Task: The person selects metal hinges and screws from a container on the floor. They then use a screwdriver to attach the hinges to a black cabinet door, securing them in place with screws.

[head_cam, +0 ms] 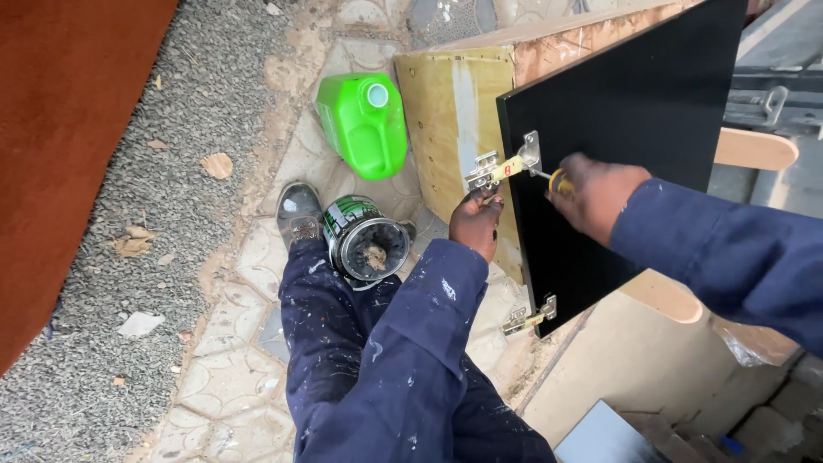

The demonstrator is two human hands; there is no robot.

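The right hand (591,195) is clenched around a yellow-handled screwdriver (549,177), its tip at the upper hinge (504,165) on the black panel (626,129). The left hand (476,221) pinches that hinge from below. Left of it, on the paved floor (231,343), stand an open tin (369,242) and, farther off, a green jug (364,124).

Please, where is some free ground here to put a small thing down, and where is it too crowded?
Free: the gravel strip between the red-brown board and the paving. Crowded: around the open tin, the shoe, the green jug, and where the left hand and right hand meet at the upper hinge.
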